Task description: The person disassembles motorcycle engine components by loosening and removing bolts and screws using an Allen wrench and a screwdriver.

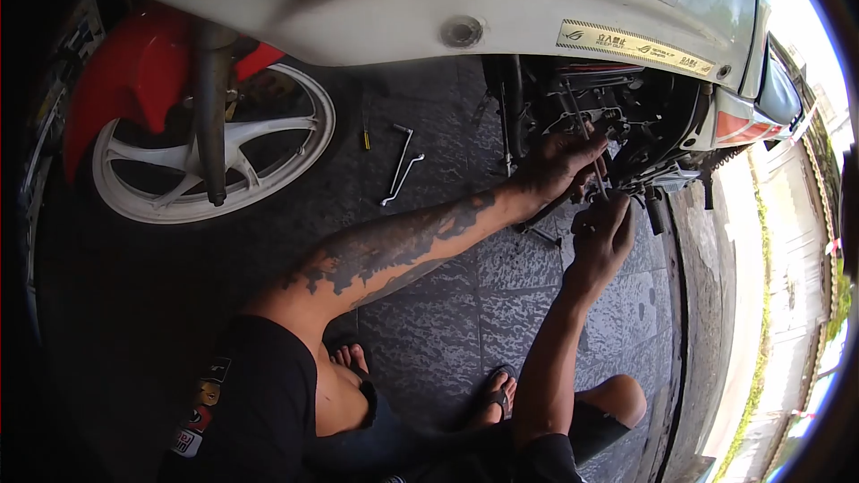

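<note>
My left hand is closed at the exposed engine, its fingers around a thin metal rod. Just below it, my right hand is closed around the lower end of the same rod, whose tip is hidden in the fingers. The rod's upper part reaches up toward the engine, under the white fairing of a motorcycle. Both hands look dark with grime.
Two wrenches and a yellow-handled screwdriver lie on the dark tiled floor. At the left stands the white front wheel under a red fender. My feet are on the floor below.
</note>
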The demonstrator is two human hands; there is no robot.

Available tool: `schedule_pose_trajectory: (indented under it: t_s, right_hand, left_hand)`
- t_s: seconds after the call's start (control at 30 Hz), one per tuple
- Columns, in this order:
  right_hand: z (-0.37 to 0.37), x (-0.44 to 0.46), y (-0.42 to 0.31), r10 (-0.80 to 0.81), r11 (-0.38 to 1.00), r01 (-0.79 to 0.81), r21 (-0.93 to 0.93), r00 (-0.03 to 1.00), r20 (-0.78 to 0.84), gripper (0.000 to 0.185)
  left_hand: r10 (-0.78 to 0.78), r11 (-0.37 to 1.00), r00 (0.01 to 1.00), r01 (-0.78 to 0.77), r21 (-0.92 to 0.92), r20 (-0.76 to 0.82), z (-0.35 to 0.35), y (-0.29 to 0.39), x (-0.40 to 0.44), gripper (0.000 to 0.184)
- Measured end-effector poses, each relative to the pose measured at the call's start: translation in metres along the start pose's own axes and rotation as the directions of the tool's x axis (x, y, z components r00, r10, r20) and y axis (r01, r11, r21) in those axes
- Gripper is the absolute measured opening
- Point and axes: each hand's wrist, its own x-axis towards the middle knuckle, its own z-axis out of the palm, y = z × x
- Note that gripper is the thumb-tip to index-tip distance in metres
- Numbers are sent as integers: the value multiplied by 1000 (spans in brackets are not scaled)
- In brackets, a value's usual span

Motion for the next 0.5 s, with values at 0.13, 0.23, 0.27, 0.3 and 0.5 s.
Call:
schedule_pose_trajectory:
  t_s: [0.13,0.23,0.27,0.3,0.5]
  right_hand:
    - [3,9,1,339,881,-350,320,936,91,33]
    - [5,3,0,303,908,-289,304,953,3,34]
    - [5,1,4,170,965,-163,207,985,-18,35]
    - [2,0,9,82,985,-88,148,995,50,40]
    - [-8,-1,0,222,962,-255,100,938,265,43]
  left_hand:
    - [-54,995,998,52,-80,-27,6,2,2,38]
    - [-53,975,999,53,-216,4,6,3,-1,34]
    - [-32,980,999,37,-196,29,4,5,1,33]
    - [-15,984,998,24,-176,53,2,5,1,32]
    - [-22,997,997,16,-74,-80,3,1,3,30]
